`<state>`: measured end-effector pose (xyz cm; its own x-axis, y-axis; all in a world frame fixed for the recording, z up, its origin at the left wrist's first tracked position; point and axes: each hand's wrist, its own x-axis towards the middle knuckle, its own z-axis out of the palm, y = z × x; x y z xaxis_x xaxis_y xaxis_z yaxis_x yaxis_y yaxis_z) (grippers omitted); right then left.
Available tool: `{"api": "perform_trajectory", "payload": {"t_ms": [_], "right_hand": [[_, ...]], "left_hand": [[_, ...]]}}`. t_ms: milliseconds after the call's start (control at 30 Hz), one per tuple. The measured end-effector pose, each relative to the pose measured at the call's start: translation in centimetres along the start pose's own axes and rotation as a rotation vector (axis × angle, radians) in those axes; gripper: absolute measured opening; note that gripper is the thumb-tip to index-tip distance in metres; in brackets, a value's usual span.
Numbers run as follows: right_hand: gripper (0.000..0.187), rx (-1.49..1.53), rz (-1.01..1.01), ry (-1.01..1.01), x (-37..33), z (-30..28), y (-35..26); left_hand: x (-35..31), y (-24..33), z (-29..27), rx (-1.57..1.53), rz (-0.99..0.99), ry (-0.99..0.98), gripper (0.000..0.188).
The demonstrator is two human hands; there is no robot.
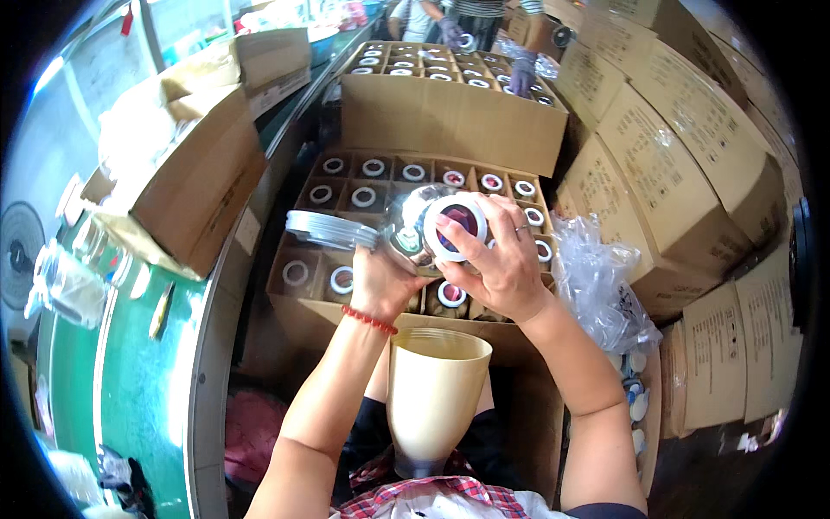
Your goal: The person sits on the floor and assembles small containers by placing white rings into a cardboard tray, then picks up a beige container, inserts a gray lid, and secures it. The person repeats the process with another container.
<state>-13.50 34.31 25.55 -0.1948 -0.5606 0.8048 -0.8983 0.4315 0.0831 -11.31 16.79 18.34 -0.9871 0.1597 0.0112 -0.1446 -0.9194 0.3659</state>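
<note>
My right hand (499,255) grips a clear jar (410,227) at its white ring-shaped lid (454,227), whose middle is dark red. The fingers curl round the lid's near side and rim. Close to the jar, my left hand (385,281) is closed, its thumb pointing right and its other fingers mostly hidden. From this hand a stack of white translucent lids (332,230) juts out to the left, tilted. Below both is a divided cardboard box (303,309) with several white-lidded jars (364,197) upright in its compartments.
A tall cream container (437,389) stands between my legs. On the left runs a green worktable (147,389) with an open carton (203,186). Beyond a second jar-filled box (450,117), a co-worker's gloved hands (523,73) reach in. Plastic film (601,277) and stacked cartons (674,173) line the right.
</note>
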Motion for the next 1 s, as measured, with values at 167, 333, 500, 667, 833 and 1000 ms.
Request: {"api": "perform_trajectory", "payload": {"t_ms": [167,333,500,667,833,1000], "right_hand": [[0.046,-0.272,-0.119,-0.031,-0.1,1.5,-0.5],[0.043,-0.197,-0.099,-0.101,-1.1,2.8,-1.3],[0.056,0.261,0.045,-0.109,-0.5,0.5,-1.9],[0.066,0.860,1.038,-0.332,-2.6,3.3,3.9],[0.074,1.267,1.334,-0.668,-9.3,9.9,7.5],[0.065,1.442,1.194,-0.709,-8.2,8.5,5.8]], "left_hand": [[-0.5,0.7,0.6,-0.065,0.070,0.111,0.062],[1.3,0.2,-2.7,-0.102,0.114,0.114,0.062],[1.7,0.9,-3.8,-0.101,0.070,0.100,0.060],[2.0,0.9,-5.5,0.037,-0.067,0.126,0.060],[3.6,-1.6,-8.1,0.166,-0.125,0.194,0.049],[1.9,-1.2,-7.3,0.228,-0.229,0.201,0.054]]}}
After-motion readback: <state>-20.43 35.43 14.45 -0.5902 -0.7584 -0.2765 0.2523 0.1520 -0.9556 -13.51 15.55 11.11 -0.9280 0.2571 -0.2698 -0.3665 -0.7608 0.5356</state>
